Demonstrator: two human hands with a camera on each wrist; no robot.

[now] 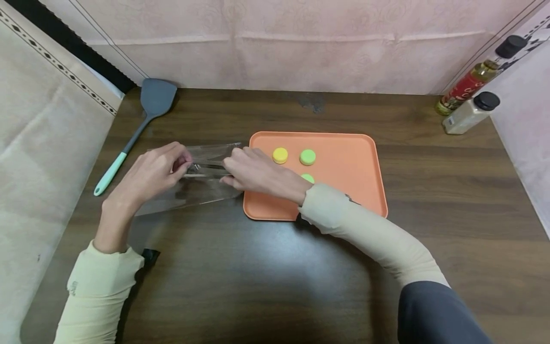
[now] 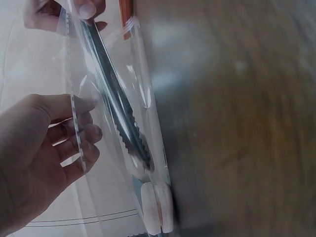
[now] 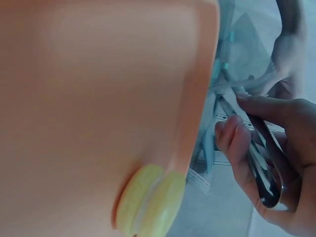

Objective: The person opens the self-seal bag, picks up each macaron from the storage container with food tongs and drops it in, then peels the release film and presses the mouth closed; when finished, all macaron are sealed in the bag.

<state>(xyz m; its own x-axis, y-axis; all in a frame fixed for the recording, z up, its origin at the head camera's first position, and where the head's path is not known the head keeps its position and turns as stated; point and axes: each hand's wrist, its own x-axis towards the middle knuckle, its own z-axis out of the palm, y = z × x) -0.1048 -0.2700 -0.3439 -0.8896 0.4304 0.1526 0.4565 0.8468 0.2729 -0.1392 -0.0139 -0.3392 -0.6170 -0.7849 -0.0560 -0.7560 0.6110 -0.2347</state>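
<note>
My left hand [image 1: 154, 169] grips the open edge of a clear plastic bag [image 1: 208, 191], fingers curled at its rim. From the right, my right hand [image 1: 258, 172] holds metal tongs [image 3: 266, 163] by their bent end. The serrated ends of the tongs [image 2: 131, 131] reach down inside the bag in the left wrist view. Just beyond their tips a pale macaron [image 2: 157, 207] sits low in the bag. Under my right forearm lies an orange tray [image 1: 343, 167] with a yellow macaron [image 1: 280, 155] and a green macaron [image 1: 307, 156]; another green macaron [image 1: 308, 178] is partly hidden by my wrist.
A grey spatula [image 1: 143, 124] with a mint handle lies left of my left hand, against the cloth. At the back right stand a red-labelled bottle [image 1: 466, 88] and a black-capped jar [image 1: 470, 114]. Pale cloth [image 1: 301, 48] hangs behind the wooden table [image 1: 258, 282].
</note>
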